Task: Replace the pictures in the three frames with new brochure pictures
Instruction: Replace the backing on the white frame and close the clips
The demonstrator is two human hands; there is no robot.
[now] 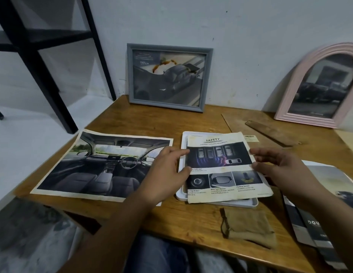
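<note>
Left hand: left hand was spread flat, fingertips at the safety page's left edge.
Right hand: right hand was relaxed wide, thumb at the page's right edge, gripping nothing.
Page location: lay skewed over the white frame, overhanging it.
Risk: oversize, crooked page could crease or sit off-centre if pressed in.
Counts: 3 frames, 1 white, 1 grey frame, 1 pink arched frame; 1 interior print.

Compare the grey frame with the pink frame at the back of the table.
The grey frame is rectangular; the pink frame is arched at the top. The grey frame sits wider than tall, the pink frame taller than wide. The grey frame stands near the table's middle, the pink frame at the right edge of view. Both lean against the wall and hold dark car pictures.
</note>
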